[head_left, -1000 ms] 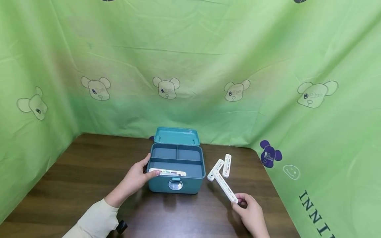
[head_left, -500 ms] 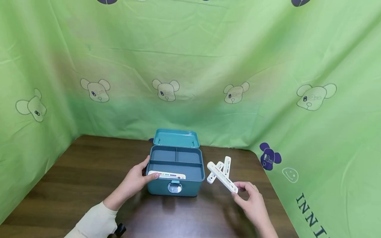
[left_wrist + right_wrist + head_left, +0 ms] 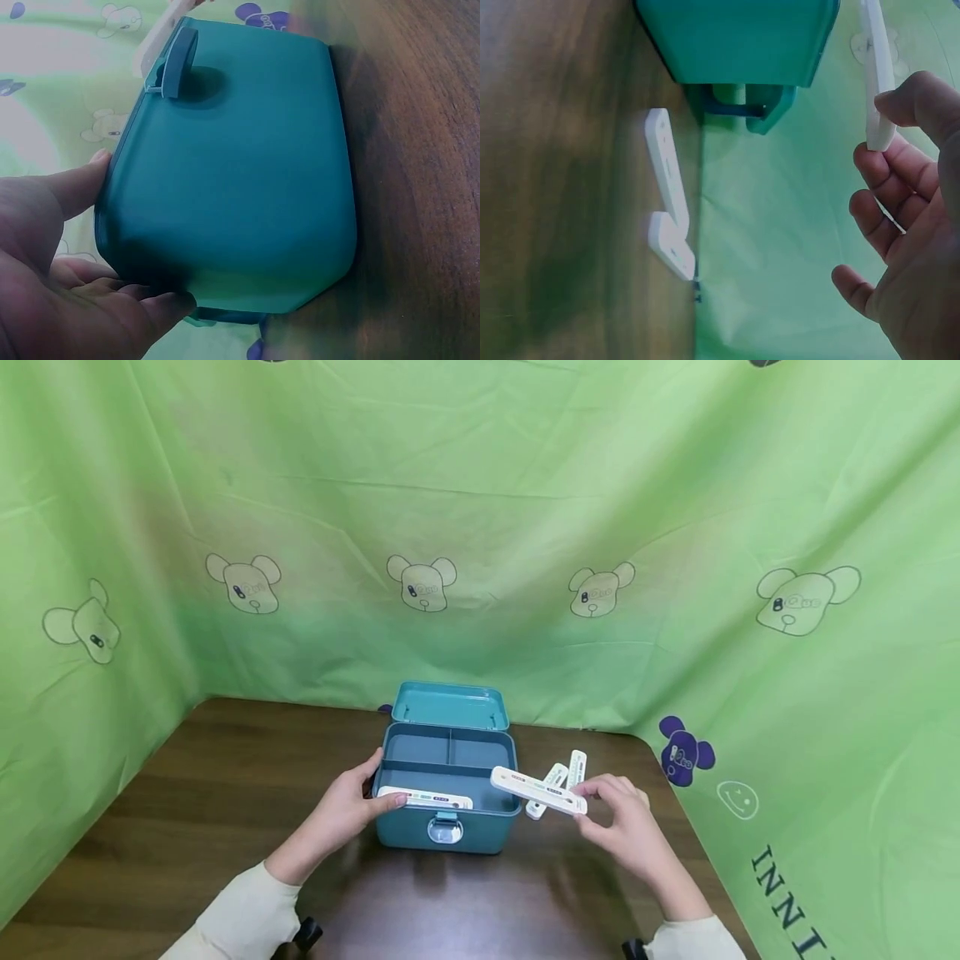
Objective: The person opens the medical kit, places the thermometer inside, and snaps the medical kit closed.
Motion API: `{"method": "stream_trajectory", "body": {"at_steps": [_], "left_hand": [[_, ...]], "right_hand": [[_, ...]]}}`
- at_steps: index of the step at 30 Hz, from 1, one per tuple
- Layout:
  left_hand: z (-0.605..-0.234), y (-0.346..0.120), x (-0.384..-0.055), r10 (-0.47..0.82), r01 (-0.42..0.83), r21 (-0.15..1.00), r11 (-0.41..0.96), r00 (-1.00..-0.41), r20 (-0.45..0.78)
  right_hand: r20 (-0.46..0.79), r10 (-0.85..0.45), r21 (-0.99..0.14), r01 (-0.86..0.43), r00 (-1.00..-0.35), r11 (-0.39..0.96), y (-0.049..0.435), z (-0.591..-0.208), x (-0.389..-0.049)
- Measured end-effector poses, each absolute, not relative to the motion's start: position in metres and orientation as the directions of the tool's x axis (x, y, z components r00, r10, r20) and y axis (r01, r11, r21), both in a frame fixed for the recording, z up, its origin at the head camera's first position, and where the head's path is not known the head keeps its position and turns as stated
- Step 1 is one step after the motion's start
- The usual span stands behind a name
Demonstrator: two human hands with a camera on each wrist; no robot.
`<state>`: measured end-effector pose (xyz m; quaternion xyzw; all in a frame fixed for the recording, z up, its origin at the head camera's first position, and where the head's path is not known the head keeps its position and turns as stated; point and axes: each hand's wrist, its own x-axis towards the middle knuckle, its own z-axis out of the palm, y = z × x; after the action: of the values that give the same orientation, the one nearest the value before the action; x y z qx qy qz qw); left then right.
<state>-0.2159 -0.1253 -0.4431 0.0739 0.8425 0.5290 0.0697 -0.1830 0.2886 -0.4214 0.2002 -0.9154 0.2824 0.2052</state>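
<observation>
A teal lidded box [image 3: 480, 832] stands on the table, its lid [image 3: 450, 705] tipped back and a divided tray inside. My left hand [image 3: 347, 806] grips its left front corner, thumb over the rim and fingers along the side, as the left wrist view also shows [image 3: 82, 277]. One slim white case [image 3: 435, 799] lies along the tray's front compartment. Between thumb and fingers, my right hand [image 3: 622, 827] pinches the end of another slim white case [image 3: 525, 787], printed with small coloured marks. Its far end reaches over the box's right rim.
Right of the box, two more slim white cases [image 3: 666, 169] [image 3: 671, 244] lie on the dark wooden table [image 3: 187, 827], touching or overlapping. They are partly hidden behind the held case in the head view. A green printed curtain [image 3: 480, 527] surrounds the table's back and sides.
My right hand has lifted the pinched case off the table side and swung it leftward and up, its far end now at the box's rim. The left hand stays on the box.
</observation>
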Motion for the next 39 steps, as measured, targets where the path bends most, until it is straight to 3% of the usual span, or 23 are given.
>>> {"method": "stream_trajectory", "body": {"at_steps": [25, 39], "left_hand": [[-0.446, -0.126, -0.211, 0.178, 0.039, 0.886, 0.462, -0.983, -0.049], [-0.445, -0.125, -0.212, 0.187, 0.057, 0.883, 0.467, -0.982, -0.036]], "right_hand": [[0.332, -0.466, -0.224, -0.548, -0.820, 0.806, 0.255, -0.386, -0.228], [0.242, -0.573, -0.207, -0.619, -0.783, 0.758, 0.245, -0.373, -0.240]]}}
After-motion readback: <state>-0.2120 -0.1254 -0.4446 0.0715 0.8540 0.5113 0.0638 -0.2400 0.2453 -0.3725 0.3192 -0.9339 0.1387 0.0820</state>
